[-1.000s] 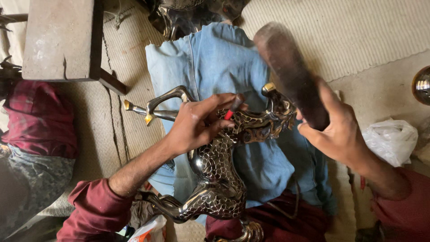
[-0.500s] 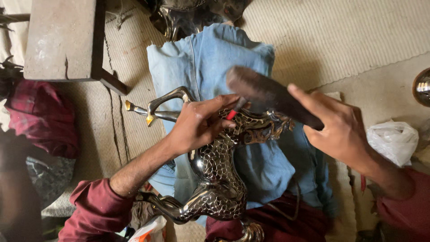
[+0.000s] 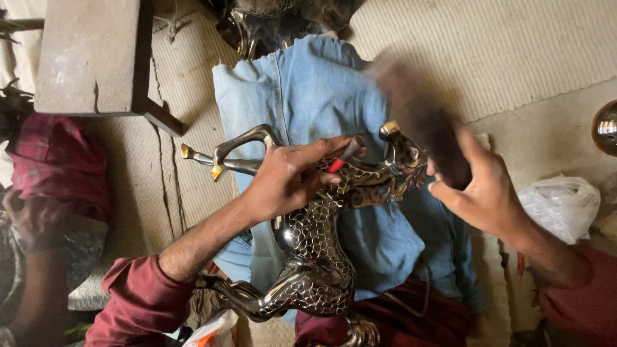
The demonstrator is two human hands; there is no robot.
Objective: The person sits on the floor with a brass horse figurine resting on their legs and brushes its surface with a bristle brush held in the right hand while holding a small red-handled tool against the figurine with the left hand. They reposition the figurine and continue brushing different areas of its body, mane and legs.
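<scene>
**Metal horse on lap, punch and mallet in hand**

Metal horse figure (image 3: 315, 250) sits centre frame, lower half, lying on a blue denim cloth (image 3: 308, 96) spread over the person's lap. Body is dark and shiny with a scale pattern cut in. Head with a gold-tipped ear points to the right of centre; front legs with gold hooves stick out to the left.

Left hand (image 3: 286, 177) rests on the horse's neck, fingers closed around a thin metal punch (image 3: 350, 149) with a red band near the fingers. Punch tip touches the neck area; exact contact point is hidden by the fingers.

Right hand (image 3: 479, 193), right of centre, is clamped around the handle of a dark wooden mallet (image 3: 418, 112). Mallet head is motion-blurred, above and just right of the punch, apart from it.

Both sleeves are maroon.

Around it: wooden stool (image 3: 90, 58) upper left on a woven mat (image 3: 501, 45); another dark metal piece (image 3: 270, 26) at top centre, partly under the cloth edge; white plastic bag (image 3: 565, 205) at right edge; red checked cloth (image 3: 48, 160) at left edge.
</scene>
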